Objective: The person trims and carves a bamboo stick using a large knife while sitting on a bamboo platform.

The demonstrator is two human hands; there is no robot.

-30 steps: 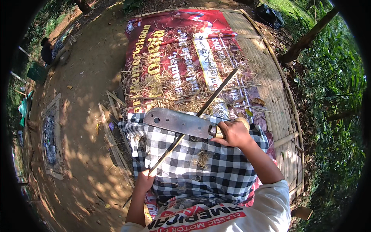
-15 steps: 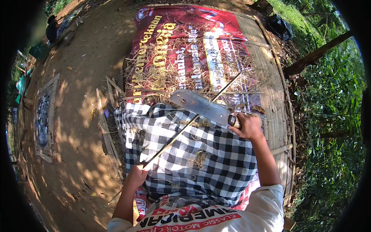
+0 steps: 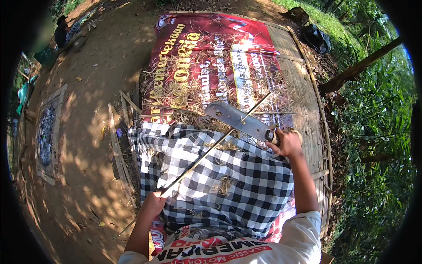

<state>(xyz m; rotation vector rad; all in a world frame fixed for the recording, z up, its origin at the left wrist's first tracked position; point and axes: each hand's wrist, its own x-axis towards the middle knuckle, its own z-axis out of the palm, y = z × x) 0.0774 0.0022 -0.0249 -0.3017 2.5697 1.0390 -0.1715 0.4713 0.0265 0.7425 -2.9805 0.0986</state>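
Note:
My left hand (image 3: 154, 202) is closed around the lower end of a long thin bamboo strip (image 3: 198, 161), which slants up and away to the right over my lap. My right hand (image 3: 288, 143) grips the handle of a broad machete (image 3: 228, 118). Its wide grey blade points left and crosses the strip near the strip's far part, touching it. A black-and-white checked cloth (image 3: 184, 154) covers my lap, with a small clump of shavings (image 3: 224, 185) on it.
A red printed banner (image 3: 211, 57) strewn with curly shavings (image 3: 176, 90) covers a bamboo platform (image 3: 303, 97). Split bamboo pieces (image 3: 118, 149) lie at its left edge. A framed ash pit (image 3: 46, 136) sits on the dirt at left; another person (image 3: 61, 33) is far left. Dense plants stand at right.
My right hand and the machete have shifted a little to the right along the strip. The left hand stays nearly in place, still holding the strip.

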